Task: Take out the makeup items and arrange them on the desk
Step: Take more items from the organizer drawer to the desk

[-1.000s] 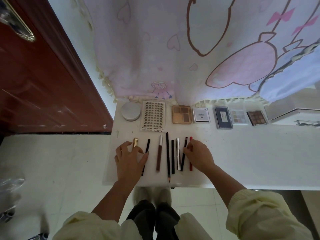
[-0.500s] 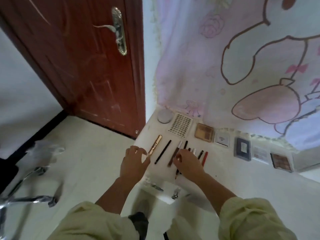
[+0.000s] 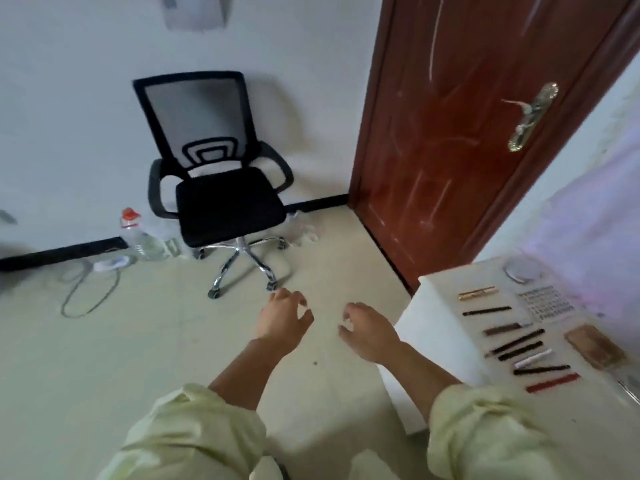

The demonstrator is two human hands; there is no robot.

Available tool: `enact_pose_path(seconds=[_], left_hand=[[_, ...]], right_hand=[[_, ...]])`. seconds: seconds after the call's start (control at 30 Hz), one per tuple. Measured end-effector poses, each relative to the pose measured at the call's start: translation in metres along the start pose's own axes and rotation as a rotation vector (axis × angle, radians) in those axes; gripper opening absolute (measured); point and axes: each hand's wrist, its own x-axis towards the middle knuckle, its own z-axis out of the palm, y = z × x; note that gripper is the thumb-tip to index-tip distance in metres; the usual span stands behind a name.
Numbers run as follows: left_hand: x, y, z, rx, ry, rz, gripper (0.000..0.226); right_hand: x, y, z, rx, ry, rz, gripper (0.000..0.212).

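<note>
Black mesh chair (image 3: pixel 221 174); reddish-brown door (image 3: pixel 450 133); white desk (image 3: pixel 436 327); gold tube (image 3: pixel 478 293); red pencil (image 3: pixel 552 382); pale-yellow sleeves (image 3: pixel 194 434).

Holds both arms out ahead, forearms bare below bunched pale sleeves (image 3: pixel 194 427). Hangs left hand (image 3: pixel 282 318) palm down, fingers (image 3: pixel 294 301) loosely curled and spread, gripping nothing. Carries right hand (image 3: pixel 370 332) beside it, not touching, likewise palm down with slack, empty fingers, just off the short edge of the worktop (image 3: pixel 440 306).

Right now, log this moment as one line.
left hand: open, empty, over floor | right hand: open, empty, beside desk | pencils and tubes: rowed on desk | office chair: ahead
</note>
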Motion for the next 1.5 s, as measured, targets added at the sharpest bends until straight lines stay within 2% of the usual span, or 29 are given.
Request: enact_pose_path(seconds=[0.27, 0.7, 0.87, 1.07, 1.27, 1.5], left_hand=[[-0.1, -0.173, -0.105, 0.027, 0.168, -0.316, 0.032], [-0.293, -0.465, -0.256, 0.004, 0.325, -0.765, 0.032], [-0.319, -0.538, -0.303, -0.008, 0.391, -0.836, 0.032], [-0.345, -0.661, -0.366, 0.037, 0.463, -0.976, 0.032], [-0.344, -0.785, -0.44, -0.01, 0.527, -1.129, 0.032], [-0.353, -0.896, -0.529, -0.069, 0.668, -1.229, 0.031]], right_hand=[[0.021, -0.215, 0.062, -0.163, -0.146, -0.346, 0.032], [-0.014, -0.581, 0.215, -0.248, -0.357, -0.731, 0.034], [-0.003, -0.68, 0.246, -0.328, -0.362, -0.861, 0.034], [0.027, -0.823, 0.309, -0.386, -0.399, -1.015, 0.034], [0.078, -0.971, 0.367, -0.45, -0.464, -1.124, 0.035], [0.103, -1.131, 0.41, -0.469, -0.471, -1.26, 0.034]])
